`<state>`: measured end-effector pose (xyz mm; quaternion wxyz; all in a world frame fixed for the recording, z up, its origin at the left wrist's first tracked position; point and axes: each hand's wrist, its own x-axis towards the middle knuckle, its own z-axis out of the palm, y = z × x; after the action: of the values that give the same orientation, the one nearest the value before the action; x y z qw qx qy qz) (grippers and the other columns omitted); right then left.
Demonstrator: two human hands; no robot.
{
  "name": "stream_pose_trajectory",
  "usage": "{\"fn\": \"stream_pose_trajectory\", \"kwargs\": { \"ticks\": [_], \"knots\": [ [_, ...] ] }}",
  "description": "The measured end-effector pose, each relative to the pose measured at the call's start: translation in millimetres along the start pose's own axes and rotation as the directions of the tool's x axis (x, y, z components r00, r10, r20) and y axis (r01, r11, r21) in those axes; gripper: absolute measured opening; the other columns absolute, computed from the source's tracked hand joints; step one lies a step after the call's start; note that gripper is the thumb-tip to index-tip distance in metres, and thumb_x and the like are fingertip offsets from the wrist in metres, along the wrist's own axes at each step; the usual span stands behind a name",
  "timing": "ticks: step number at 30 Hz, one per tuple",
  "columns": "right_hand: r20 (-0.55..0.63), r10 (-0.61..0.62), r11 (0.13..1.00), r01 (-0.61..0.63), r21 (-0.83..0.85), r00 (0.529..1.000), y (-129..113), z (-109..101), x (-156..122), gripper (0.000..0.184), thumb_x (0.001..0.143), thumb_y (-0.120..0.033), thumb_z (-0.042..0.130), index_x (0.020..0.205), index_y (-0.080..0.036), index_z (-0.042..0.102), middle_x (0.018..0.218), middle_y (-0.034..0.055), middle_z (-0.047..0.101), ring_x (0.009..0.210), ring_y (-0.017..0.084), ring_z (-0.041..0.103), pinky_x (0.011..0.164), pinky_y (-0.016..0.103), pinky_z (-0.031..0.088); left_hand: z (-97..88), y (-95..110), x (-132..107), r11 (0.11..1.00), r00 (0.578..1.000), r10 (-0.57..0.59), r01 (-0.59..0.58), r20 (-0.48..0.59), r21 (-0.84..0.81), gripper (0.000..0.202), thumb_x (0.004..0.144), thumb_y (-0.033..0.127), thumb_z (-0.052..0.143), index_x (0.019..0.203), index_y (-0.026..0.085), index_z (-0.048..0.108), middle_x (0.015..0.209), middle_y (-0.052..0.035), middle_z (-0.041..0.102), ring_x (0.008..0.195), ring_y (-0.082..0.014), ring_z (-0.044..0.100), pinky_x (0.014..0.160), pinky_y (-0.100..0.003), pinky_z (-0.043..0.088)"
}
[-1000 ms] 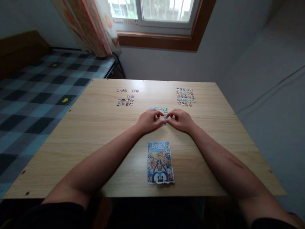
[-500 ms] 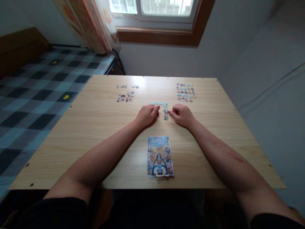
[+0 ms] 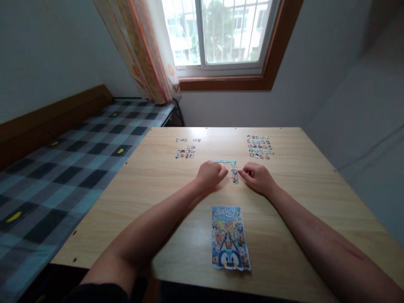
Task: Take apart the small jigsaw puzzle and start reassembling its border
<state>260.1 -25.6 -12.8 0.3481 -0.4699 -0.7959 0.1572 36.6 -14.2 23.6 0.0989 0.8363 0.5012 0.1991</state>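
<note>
An L-shaped run of joined jigsaw pieces (image 3: 235,173) lies on the table, with one row along the top and one strip down the right. My left hand (image 3: 211,173) is closed inside the corner of the L, partly covering the top row's left end. What its fingers hold, if anything, is hidden. Just right of the strip rests my right hand (image 3: 258,176), its fingers curled and its thumb side close to the strip's edge; I cannot make out anything in it. A printed Bluey picture sheet (image 3: 230,237) lies nearer to me.
Loose jigsaw pieces form a group at the back left (image 3: 186,152) and a larger block of rows at the back right (image 3: 259,147). The wooden table (image 3: 132,202) stands beside a checked bed (image 3: 78,168). A window (image 3: 233,33) and curtain (image 3: 142,50) are beyond.
My view has tilted up and turned left, so everything sits lower and further right. My left hand has drawn slightly off the top row; the right hand stays beside the strip.
</note>
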Motion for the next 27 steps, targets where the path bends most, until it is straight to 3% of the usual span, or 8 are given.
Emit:
{"fn": "stream_pose_trajectory", "kwargs": {
  "ticks": [4, 6, 8, 10, 13, 16, 19, 27],
  "knots": [
    [0.029, 0.004, 1.000, -0.004, 0.008, 1.000, -2, 1, -1, 0.039, 0.096, -0.043, 0.053, 0.064, -0.020, 0.055, 0.065, 0.0027, 0.055, 0.064, 0.016, 0.050, 0.062, 0.029, 0.035, -29.8, -6, 2, 0.983, 0.999, 0.044, -0.049, 0.031, 0.180, 0.043, 0.088, 0.030, 0.048, 0.050, 0.017, 0.064, 0.057, -0.0082, 0.064, 0.053, -0.0164, 0.052, 0.056, -0.030, 0.035],
    [0.040, 0.013, 1.000, -0.014, 0.011, 0.999, -3, 1, -1, 0.039, 0.096, -0.043, 0.052, 0.065, -0.020, 0.055, 0.066, 0.0030, 0.056, 0.063, 0.016, 0.050, 0.062, 0.029, 0.035, -53.6, -22, 8, 0.972, 0.999, 0.036, -0.029, -0.027, 0.231, 0.045, 0.090, 0.032, 0.045, 0.053, 0.017, 0.065, 0.061, -0.0083, 0.066, 0.055, -0.0164, 0.053, 0.056, -0.030, 0.034],
    [0.047, 0.018, 1.000, -0.018, 0.012, 0.999, -2, 2, -1, 0.040, 0.097, -0.042, 0.052, 0.064, -0.020, 0.054, 0.065, 0.0030, 0.056, 0.063, 0.016, 0.050, 0.062, 0.029, 0.035, -82.3, -48, 17, 0.967, 0.982, -0.044, 0.088, -0.182, 0.237, 0.049, 0.093, 0.034, 0.040, 0.054, 0.017, 0.065, 0.063, -0.0081, 0.067, 0.056, -0.0162, 0.053, 0.056, -0.030, 0.031],
    [0.053, 0.021, 1.000, -0.022, 0.012, 0.998, -2, 3, -1, 0.041, 0.097, -0.042, 0.051, 0.062, -0.020, 0.053, 0.064, 0.0030, 0.055, 0.062, 0.016, 0.050, 0.062, 0.030, 0.034, -111.0, -82, 27, 0.948, 0.914, -0.200, 0.271, -0.352, 0.165, 0.052, 0.095, 0.037, 0.036, 0.056, 0.017, 0.064, 0.061, -0.0084, 0.065, 0.057, -0.0171, 0.053, 0.055, -0.031, 0.030],
    [0.051, 0.033, 0.999, -0.034, 0.025, 0.998, -2, 3, -1, 0.043, 0.097, -0.043, 0.050, 0.061, -0.021, 0.051, 0.062, 0.0030, 0.054, 0.061, 0.016, 0.050, 0.061, 0.030, 0.035, -139.4, -135, 36, 0.926, 0.888, -0.329, 0.370, -0.323, 0.073, 0.046, 0.094, 0.039, 0.041, 0.066, 0.018, 0.070, 0.062, -0.0066, 0.066, 0.060, -0.0172, 0.055, 0.057, -0.030, 0.032],
    [0.046, 0.043, 0.998, -0.044, 0.037, 0.998, -3, 3, -1, 0.043, 0.097, -0.044, 0.051, 0.060, -0.021, 0.051, 0.061, 0.0031, 0.053, 0.060, 0.016, 0.049, 0.060, 0.030, 0.035, -140.7, -174, 31, 0.916, 0.920, -0.382, 0.389, -0.092, 0.093, 0.028, 0.085, 0.036, 0.056, 0.080, 0.019, 0.077, 0.073, -0.0066, 0.073, 0.065, -0.0181, 0.060, 0.060, -0.029, 0.036],
    [0.045, 0.053, 0.998, -0.054, 0.035, 0.998, -2, 3, -2, 0.044, 0.097, -0.044, 0.050, 0.060, -0.022, 0.050, 0.060, 0.0030, 0.053, 0.060, 0.017, 0.050, 0.060, 0.031, 0.035, -125.3, -194, 19, 0.914, 0.911, -0.402, 0.394, 0.096, 0.095, 0.022, 0.079, 0.030, 0.062, 0.088, 0.021, 0.080, 0.081, -0.0071, 0.076, 0.070, -0.0192, 0.064, 0.064, -0.029, 0.040],
    [0.056, 0.066, 0.997, -0.068, 0.035, 0.996, 0, 4, -2, 0.044, 0.098, -0.045, 0.048, 0.061, -0.022, 0.047, 0.061, 0.0028, 0.052, 0.061, 0.017, 0.050, 0.061, 0.031, 0.036, -99.8, -198, 7, 0.893, 0.886, -0.445, 0.427, 0.131, 0.144, 0.016, 0.072, 0.034, 0.067, 0.077, 0.024, 0.079, 0.074, -0.0063, 0.075, 0.067, -0.0191, 0.064, 0.060, -0.027, 0.038]
  ]
}}
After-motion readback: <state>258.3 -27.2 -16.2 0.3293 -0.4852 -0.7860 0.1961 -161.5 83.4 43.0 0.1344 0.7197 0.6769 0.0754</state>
